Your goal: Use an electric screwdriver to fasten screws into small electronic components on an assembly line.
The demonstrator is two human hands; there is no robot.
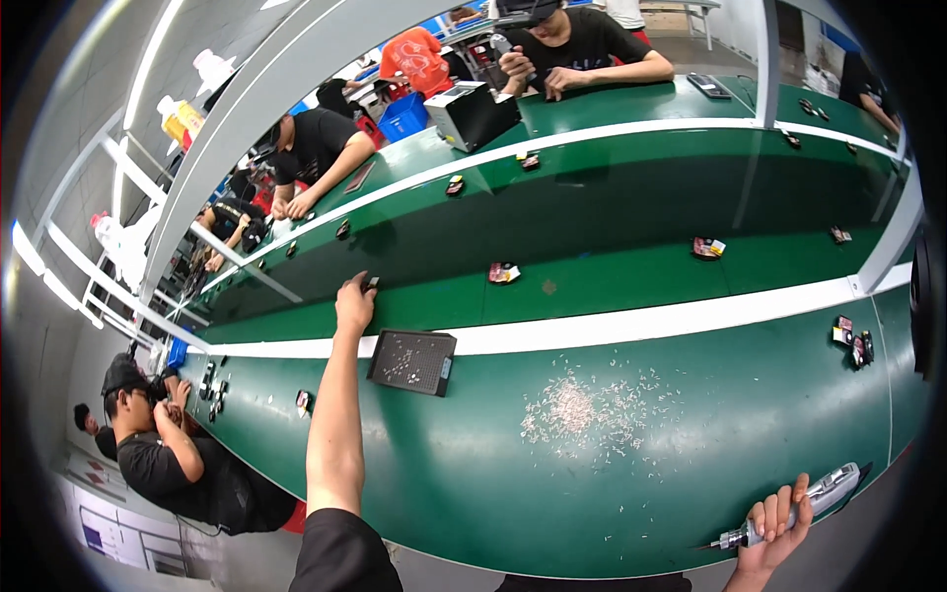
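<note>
My left arm reaches out over the far green strip. At its end, my left hand [353,304] has its fingers closed on a small black part [371,283], mostly covered by the fingers. In the lower right corner my right hand [779,528] is wrapped round a grey-white electric screwdriver [834,485], whose tip points left over the table's near edge. Between the hands, a loose heap of tiny pale screw-like pieces [572,405] is spread on the green tabletop [473,474]. A black tray [419,360] holding more small pale pieces sits right of my left forearm.
A white rail [592,328] divides my table from the strip, where small black assemblies with coloured labels [503,273] lie spaced out. More assemblies [853,342] sit at the right. Grey frame posts [888,237] rise there. Co-workers [187,454] sit at the left and across.
</note>
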